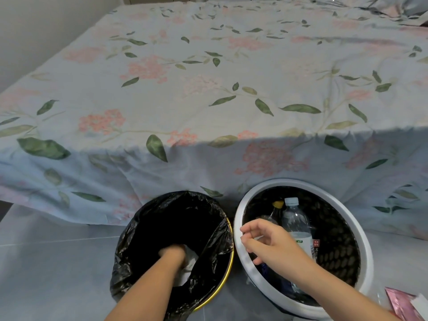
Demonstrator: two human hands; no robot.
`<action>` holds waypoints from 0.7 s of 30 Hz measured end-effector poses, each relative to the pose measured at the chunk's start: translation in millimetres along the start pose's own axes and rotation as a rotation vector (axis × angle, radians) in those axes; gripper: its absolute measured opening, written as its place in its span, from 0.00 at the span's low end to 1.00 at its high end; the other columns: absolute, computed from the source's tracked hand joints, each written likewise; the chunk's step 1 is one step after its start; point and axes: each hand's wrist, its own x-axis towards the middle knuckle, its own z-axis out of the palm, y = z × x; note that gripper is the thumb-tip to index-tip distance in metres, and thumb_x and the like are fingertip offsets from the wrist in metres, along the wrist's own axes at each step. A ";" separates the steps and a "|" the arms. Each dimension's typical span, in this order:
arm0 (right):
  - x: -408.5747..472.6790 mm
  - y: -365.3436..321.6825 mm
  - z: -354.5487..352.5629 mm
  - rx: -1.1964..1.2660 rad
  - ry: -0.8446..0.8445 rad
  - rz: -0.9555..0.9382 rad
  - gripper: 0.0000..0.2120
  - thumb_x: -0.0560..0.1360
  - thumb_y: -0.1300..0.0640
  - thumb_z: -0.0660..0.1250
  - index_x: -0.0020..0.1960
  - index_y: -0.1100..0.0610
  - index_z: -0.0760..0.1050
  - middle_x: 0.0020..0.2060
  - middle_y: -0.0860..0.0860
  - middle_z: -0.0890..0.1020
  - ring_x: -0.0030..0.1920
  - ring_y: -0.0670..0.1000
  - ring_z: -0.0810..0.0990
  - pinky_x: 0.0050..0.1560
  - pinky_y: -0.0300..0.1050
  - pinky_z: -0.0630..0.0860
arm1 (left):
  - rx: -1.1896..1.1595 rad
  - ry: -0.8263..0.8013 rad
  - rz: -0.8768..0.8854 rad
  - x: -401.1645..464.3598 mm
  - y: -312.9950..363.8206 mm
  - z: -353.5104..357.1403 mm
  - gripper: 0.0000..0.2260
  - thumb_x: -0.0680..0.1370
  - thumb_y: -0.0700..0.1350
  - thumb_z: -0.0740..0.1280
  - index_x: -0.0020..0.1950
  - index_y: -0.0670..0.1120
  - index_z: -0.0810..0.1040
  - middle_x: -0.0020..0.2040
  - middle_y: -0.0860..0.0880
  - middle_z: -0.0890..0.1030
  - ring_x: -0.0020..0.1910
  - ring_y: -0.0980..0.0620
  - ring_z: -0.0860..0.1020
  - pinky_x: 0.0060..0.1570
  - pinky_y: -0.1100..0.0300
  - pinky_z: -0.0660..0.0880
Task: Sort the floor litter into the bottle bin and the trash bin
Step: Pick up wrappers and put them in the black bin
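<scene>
Both hands are down at two bins standing side by side on the grey tiled floor [46, 262], against the draped edge of a bed. The left hand [172, 253] reaches deep into the trash bin [225, 283], which is lined with a black plastic bag [139, 242] and shows a yellow rim on its right side. This hand's fingers are curled on a piece of white paper or tissue [188, 266] inside the bag. The right hand [271, 244] hovers over the near left rim of the bottle bin [368, 256], a white-rimmed round bin with a dark mesh wall; its fingers are loosely bent and hold nothing. Inside this bin lie a clear bottle with a white cap [295, 218] and, just left of it, a dark bottle with a yellow cap [276, 210], partly hidden by the hand. On the floor at the lower right, beside the bottle bin, lie a pink foil wrapper [401, 304] and a scrap of white paper [420, 301]. A floral bedspread [208, 89] covers the bed and hangs down behind the bins.
</scene>
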 end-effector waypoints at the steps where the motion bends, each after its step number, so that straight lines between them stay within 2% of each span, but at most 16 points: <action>1: 0.6 0.3 0.1 -0.003 -0.003 0.002 0.06 0.75 0.60 0.66 0.50 0.50 0.78 0.42 0.47 0.81 0.44 0.57 0.82 0.42 0.46 0.82 | -0.053 0.048 -0.030 -6.4 -1.2 -5.8 0.24 0.77 0.52 0.63 0.72 0.47 0.70 0.72 0.47 0.70 0.70 0.44 0.69 0.68 0.49 0.67; 3: 1.0 0.5 -0.3 -0.010 0.001 0.001 0.07 0.75 0.60 0.66 0.50 0.50 0.78 0.42 0.48 0.81 0.43 0.55 0.82 0.40 0.44 0.82 | -0.185 0.143 -0.124 -19.8 2.3 -18.8 0.26 0.77 0.54 0.65 0.73 0.47 0.68 0.72 0.47 0.69 0.71 0.45 0.68 0.66 0.51 0.67; 6: 1.2 0.5 -1.7 -0.012 0.019 -0.002 0.08 0.75 0.61 0.66 0.49 0.50 0.78 0.42 0.49 0.81 0.41 0.50 0.80 0.36 0.39 0.80 | -0.447 0.409 -0.121 -56.7 9.4 -46.7 0.23 0.76 0.55 0.65 0.68 0.45 0.72 0.66 0.45 0.75 0.65 0.45 0.75 0.59 0.54 0.73; 8: 0.8 1.5 -2.6 -0.013 0.032 0.003 0.08 0.75 0.62 0.66 0.49 0.49 0.78 0.42 0.49 0.81 0.41 0.49 0.79 0.36 0.38 0.80 | -0.715 0.613 -0.021 -88.9 11.8 -50.9 0.16 0.76 0.55 0.63 0.58 0.48 0.80 0.55 0.47 0.82 0.55 0.47 0.80 0.53 0.56 0.77; 10: 0.0 2.0 -3.0 -0.015 0.037 0.007 0.08 0.75 0.61 0.66 0.48 0.49 0.77 0.42 0.48 0.80 0.42 0.50 0.79 0.35 0.38 0.79 | -1.028 0.721 0.106 -126.4 16.2 -43.0 0.13 0.76 0.58 0.65 0.46 0.51 0.83 0.41 0.53 0.84 0.44 0.54 0.81 0.47 0.59 0.77; 12: 0.0 2.7 -2.4 -0.021 0.040 0.007 0.08 0.75 0.61 0.66 0.48 0.49 0.77 0.42 0.48 0.80 0.41 0.50 0.79 0.35 0.38 0.79 | -1.136 0.703 0.237 -157.7 25.0 -33.4 0.14 0.71 0.62 0.69 0.41 0.52 0.83 0.37 0.55 0.83 0.39 0.61 0.80 0.43 0.65 0.76; 14: 0.0 2.4 -0.2 -0.037 0.042 0.007 0.08 0.75 0.61 0.66 0.49 0.49 0.77 0.41 0.48 0.80 0.40 0.50 0.80 0.35 0.39 0.80 | -1.118 0.607 0.311 -170.4 36.2 -21.4 0.16 0.67 0.64 0.72 0.44 0.53 0.83 0.37 0.56 0.83 0.38 0.64 0.79 0.40 0.71 0.73; 16: 0.4 1.6 3.1 -0.055 0.049 0.003 0.07 0.75 0.61 0.65 0.49 0.49 0.77 0.40 0.47 0.81 0.41 0.54 0.82 0.38 0.44 0.82 | -1.040 0.597 0.305 -167.9 46.2 -11.8 0.13 0.69 0.60 0.73 0.46 0.53 0.82 0.36 0.58 0.80 0.36 0.65 0.77 0.36 0.76 0.69; 18: 0.0 -0.8 5.8 -0.062 0.055 -0.016 0.07 0.75 0.61 0.65 0.49 0.50 0.77 0.39 0.47 0.81 0.40 0.55 0.82 0.41 0.49 0.82 | -1.088 0.639 0.296 -166.2 50.9 -8.0 0.06 0.72 0.54 0.73 0.41 0.54 0.80 0.33 0.56 0.79 0.33 0.64 0.75 0.34 0.76 0.68; 21: -0.6 -5.4 5.0 -0.042 0.075 -0.038 0.07 0.75 0.61 0.65 0.49 0.51 0.77 0.39 0.48 0.81 0.40 0.54 0.81 0.40 0.46 0.82 | -1.226 0.746 0.282 -172.4 54.9 -0.9 0.07 0.72 0.49 0.73 0.36 0.54 0.79 0.31 0.55 0.79 0.28 0.64 0.74 0.33 0.74 0.70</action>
